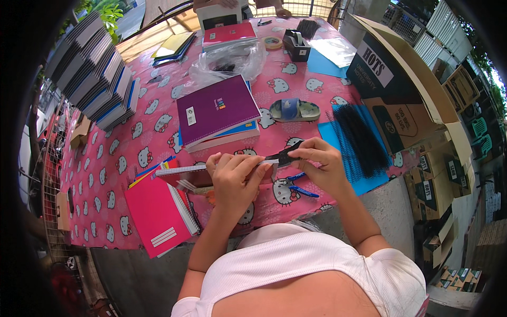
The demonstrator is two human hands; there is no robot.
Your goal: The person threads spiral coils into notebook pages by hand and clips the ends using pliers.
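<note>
1. Your left hand (232, 177) presses on a brown-covered notebook (193, 177) at the near table edge.
2. Your right hand (319, 166) pinches a black binding comb (283, 156) against its spine.
3. Blue-handled pliers (300, 185) lie beneath your right hand.
4. A purple notebook (215, 109) tops the stack beyond, on the pink patterned tablecloth (105, 179).
</note>
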